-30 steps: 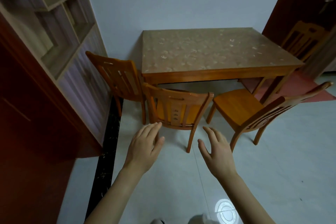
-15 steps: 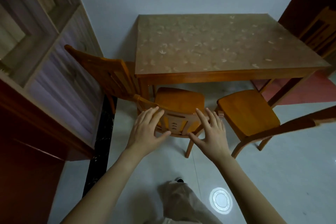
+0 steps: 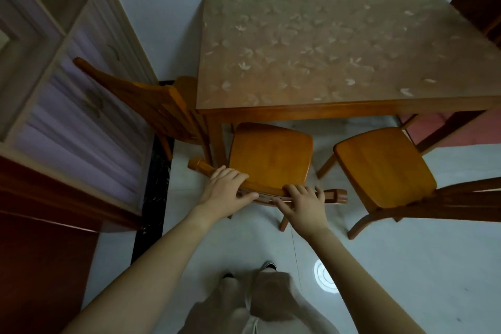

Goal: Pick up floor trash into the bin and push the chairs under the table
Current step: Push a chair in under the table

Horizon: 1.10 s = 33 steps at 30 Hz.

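Observation:
A wooden table (image 3: 339, 111) with a flower-patterned top stands against the far wall. Right in front of me is the middle chair (image 3: 271, 154), its orange seat pulled out from the table's front edge. My left hand (image 3: 225, 192) grips the left part of its top rail, fingers over the rail and thumb under it. My right hand (image 3: 305, 205) grips the rail's right part the same way. No trash or bin is in view.
A second chair (image 3: 385, 168) stands pulled out at the right, angled away. A third chair (image 3: 151, 100) sits at the table's left end, close to a shelf unit (image 3: 67, 84). A red mat (image 3: 444, 127) lies beyond the table. My legs and shoes (image 3: 267, 266) are below.
I have stepped closer to the table. Both hands reached forward and went from open in the air to closed on the middle chair's top rail.

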{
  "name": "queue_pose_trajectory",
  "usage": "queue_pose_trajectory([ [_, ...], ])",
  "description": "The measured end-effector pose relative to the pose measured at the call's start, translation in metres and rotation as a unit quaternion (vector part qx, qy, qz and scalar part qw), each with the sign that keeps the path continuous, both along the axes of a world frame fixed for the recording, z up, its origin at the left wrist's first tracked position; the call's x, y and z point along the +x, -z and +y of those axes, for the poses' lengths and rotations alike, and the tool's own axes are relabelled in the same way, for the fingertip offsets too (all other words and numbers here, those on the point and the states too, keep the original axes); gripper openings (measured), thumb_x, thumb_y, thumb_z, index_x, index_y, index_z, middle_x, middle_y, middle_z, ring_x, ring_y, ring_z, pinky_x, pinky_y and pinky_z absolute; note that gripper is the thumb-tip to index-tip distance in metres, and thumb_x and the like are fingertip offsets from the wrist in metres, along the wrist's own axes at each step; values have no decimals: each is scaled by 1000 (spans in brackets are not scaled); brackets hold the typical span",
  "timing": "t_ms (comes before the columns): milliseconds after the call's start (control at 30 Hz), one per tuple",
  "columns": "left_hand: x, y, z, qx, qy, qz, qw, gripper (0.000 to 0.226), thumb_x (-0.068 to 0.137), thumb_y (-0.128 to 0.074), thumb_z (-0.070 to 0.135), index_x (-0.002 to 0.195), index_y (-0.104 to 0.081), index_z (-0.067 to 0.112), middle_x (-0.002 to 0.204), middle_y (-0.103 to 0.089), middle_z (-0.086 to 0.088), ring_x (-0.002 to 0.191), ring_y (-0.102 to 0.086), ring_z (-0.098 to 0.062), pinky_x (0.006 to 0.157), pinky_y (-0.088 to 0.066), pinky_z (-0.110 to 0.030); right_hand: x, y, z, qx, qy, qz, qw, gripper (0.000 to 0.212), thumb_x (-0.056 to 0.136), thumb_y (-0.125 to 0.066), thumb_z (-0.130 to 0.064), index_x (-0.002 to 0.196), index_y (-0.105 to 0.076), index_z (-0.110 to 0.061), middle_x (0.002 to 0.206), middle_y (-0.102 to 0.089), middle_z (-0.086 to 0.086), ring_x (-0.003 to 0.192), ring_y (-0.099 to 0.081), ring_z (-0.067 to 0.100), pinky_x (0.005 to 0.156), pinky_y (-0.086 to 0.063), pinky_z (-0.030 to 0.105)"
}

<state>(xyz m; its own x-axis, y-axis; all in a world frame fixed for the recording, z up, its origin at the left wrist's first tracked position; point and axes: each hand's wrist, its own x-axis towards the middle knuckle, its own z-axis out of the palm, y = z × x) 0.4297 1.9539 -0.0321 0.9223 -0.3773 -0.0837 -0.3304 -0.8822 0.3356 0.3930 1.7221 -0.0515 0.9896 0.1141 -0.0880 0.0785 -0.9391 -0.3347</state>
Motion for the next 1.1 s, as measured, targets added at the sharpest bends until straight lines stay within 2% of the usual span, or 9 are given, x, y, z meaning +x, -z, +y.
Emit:
queue_pose_trajectory([
  [100,10,3,7,-19,13,10,1000,60,83,-36,73,113,-59,27,107,-59,11,105,-52,-13,103,-34,-34,0,15,-3,78,54,-47,994,56,86,-37,-73,106,-68,-30,96,-66,-11,99,-58,15,110,-23,39],
  [200,19,8,14,-50,11,1,999,46,82,-43,71,92,-56,29,88,-55,15,88,-49,-10,97,-36,-33,3,23,-4,147,89,-69,983,54,80,-48,-77,99,-71,-32,87,-64,-15,91,-55,8,101,-20,27],
  [300,31,17,21,-85,-2,8,996,46,77,-48,74,82,-54,29,81,-54,17,81,-48,-8,85,-39,-33,6,27,-5,179,99,-74,976,56,76,-49,-82,96,-71,-35,82,-61,-23,88,-52,1,96,-19,26],
  [433,39,28,20,-127,-7,-12,992,45,72,-56,75,73,-50,30,71,-50,17,73,-45,-7,73,-34,-30,14,29,-12,194,111,-67,972,54,71,-53,-85,91,-72,-39,81,-62,-28,91,-53,-1,91,-22,26],
  [500,41,32,16,-136,-15,-19,990,44,71,-59,73,71,-49,30,69,-49,17,72,-45,-7,72,-32,-30,18,28,-17,205,110,-68,970,52,70,-54,-85,90,-72,-40,82,-63,-28,93,-53,1,91,-24,27],
  [667,49,35,5,-137,-22,-16,990,45,71,-57,75,71,-49,30,70,-49,18,73,-45,-8,75,-34,-31,31,26,-29,215,109,-43,970,40,71,-61,-79,89,-69,-45,85,-63,-27,92,-54,2,92,-35,39],
  [800,55,37,-7,-141,-31,-12,990,47,72,-54,77,71,-48,31,71,-49,19,74,-44,-6,74,-32,-30,43,20,-40,214,104,-24,971,36,70,-67,-70,91,-70,-40,88,-65,-22,96,-53,4,96,-31,40],
  [967,64,39,-25,-138,-49,-14,989,47,72,-53,78,72,-47,31,72,-49,18,74,-44,-6,74,-32,-30,60,18,-61,221,86,-10,971,41,69,-64,-73,91,-71,-39,87,-60,-27,95,-52,5,96,-33,43],
  [1100,70,38,-41,-139,-63,-12,988,45,72,-57,75,72,-48,31,72,-50,18,76,-46,-7,76,-33,-30,75,22,-79,230,58,-28,971,55,70,-57,-81,92,-74,-33,86,-60,-27,94,-50,0,95,-30,38],
])
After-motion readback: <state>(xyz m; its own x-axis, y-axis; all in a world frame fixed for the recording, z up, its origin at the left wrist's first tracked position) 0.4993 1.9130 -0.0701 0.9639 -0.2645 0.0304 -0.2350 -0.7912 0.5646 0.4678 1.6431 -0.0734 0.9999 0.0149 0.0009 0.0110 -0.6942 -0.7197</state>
